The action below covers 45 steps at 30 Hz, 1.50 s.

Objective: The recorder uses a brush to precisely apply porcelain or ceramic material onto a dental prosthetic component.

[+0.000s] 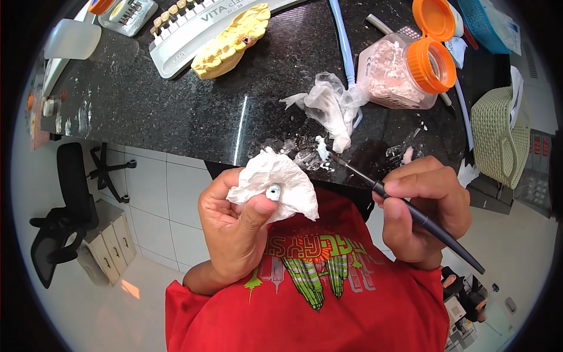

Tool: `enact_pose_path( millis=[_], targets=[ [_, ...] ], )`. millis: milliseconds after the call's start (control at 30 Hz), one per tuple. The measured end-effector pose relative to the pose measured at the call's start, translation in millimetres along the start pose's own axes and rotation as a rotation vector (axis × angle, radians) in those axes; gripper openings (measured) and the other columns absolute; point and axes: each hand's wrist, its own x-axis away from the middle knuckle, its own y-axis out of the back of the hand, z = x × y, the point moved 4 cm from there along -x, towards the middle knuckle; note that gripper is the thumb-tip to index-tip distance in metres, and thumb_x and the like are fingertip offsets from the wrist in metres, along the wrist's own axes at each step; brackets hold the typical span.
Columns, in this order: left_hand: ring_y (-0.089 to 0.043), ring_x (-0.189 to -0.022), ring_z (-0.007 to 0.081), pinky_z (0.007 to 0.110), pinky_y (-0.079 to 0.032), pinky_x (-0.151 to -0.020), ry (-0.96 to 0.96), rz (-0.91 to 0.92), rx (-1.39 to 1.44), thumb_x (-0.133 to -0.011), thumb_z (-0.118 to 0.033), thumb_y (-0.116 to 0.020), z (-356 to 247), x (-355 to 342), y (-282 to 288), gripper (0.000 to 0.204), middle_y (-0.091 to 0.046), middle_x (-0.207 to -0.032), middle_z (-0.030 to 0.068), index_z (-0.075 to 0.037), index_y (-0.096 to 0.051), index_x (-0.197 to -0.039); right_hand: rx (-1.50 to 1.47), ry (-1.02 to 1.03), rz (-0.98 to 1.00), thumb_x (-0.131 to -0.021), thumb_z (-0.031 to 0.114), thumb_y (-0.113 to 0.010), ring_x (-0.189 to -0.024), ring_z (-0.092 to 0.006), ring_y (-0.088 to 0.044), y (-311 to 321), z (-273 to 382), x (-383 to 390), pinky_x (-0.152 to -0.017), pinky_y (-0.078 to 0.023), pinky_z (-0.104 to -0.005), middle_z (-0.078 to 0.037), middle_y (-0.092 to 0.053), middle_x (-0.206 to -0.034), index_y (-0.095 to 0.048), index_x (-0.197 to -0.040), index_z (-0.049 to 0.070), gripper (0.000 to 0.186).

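My left hand (237,226) is closed on a crumpled white tissue (293,196). Between its thumb and the tissue sits a small pale bluish tooth crown (273,192) with a dark hole. My right hand (425,211) pinches a fine brush (431,222) with a dark handle and metal ferrule. The brush tip is close to a dab of white paste (322,149) near the counter's front edge; whether they touch I cannot tell. Just beyond lies a crumpled clear plastic bag (331,108). A yellow dental cast (231,44) rests on a grey tooth shade guide (176,56).
On the black speckled counter (158,114), a jar (393,73) of pinkish-white pieces lies tipped with its orange lid open. A blue stick (342,41) lies beside it. White residue marks the front edge. A woven green basket (498,132) stands right; a black chair (76,188) left.
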Motion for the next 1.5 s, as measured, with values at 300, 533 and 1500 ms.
enact_pose_path(
  millis=[300,533,1500],
  targets=[
    [-0.062,-0.076,0.019,0.033,-0.054,-0.065,-0.005,-0.042,0.01,-0.077,-0.027,-0.069,0.7,0.8,1.0,0.047,-0.06,-0.087,0.013,0.004,-0.048,-0.105,-0.047,0.005,0.046,-0.079,0.01,-0.059,-0.054,-0.0116,-0.051,0.1,0.2,4.5,-0.052,-0.042,-0.0201,-0.011,-0.055,-0.066,-0.05,-0.084,0.0,0.014],
    [-0.062,-0.085,0.0162,0.027,-0.052,-0.077,-0.044,0.097,0.262,-0.078,-0.003,-0.065,0.1,-2.8,-5.1,0.025,-0.063,-0.093,0.0152,0.006,-0.055,-0.099,-0.365,0.168,0.194,-0.063,-0.005,-0.068,-0.059,-0.0206,-0.059,3.7,5.7,-0.5,-0.052,-0.049,-0.0253,-0.015,-0.056,-0.08,-0.06,-0.09,-0.005,0.028],
    [-0.062,-0.083,0.0156,0.027,-0.052,-0.075,-0.056,0.102,0.169,-0.078,0.001,-0.064,-11.3,-4.0,-8.6,0.022,-0.064,-0.091,0.0164,0.008,-0.057,-0.098,-0.19,0.317,0.355,-0.067,0.003,-0.061,-0.058,-0.0179,-0.055,-16.2,8.5,-7.1,-0.052,-0.047,-0.0227,-0.013,-0.054,-0.076,-0.052,-0.088,-0.002,0.023]
  ],
)
